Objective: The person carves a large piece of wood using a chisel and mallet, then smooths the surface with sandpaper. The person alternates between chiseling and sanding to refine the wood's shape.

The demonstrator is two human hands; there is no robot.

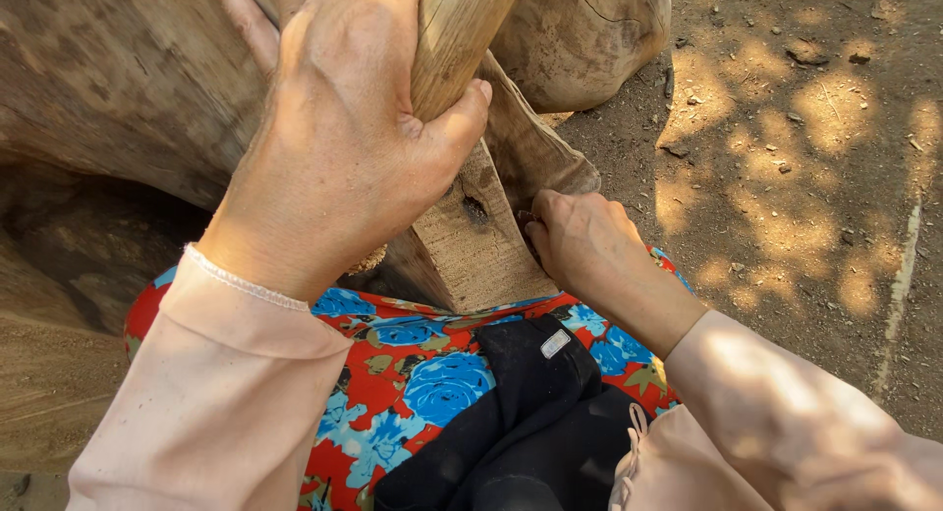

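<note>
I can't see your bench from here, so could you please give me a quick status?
Left hand gripping a wooden handle. Right hand steadying the wood block. Big log close behind.

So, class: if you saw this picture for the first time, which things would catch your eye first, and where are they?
The left hand fills the upper middle, wrapped around a pale rounded wooden handle. Below it, the red cloth with blue flowers stands out against the brown wood and dirt. To the right, the right hand presses against a flat-cut wooden block.
</note>
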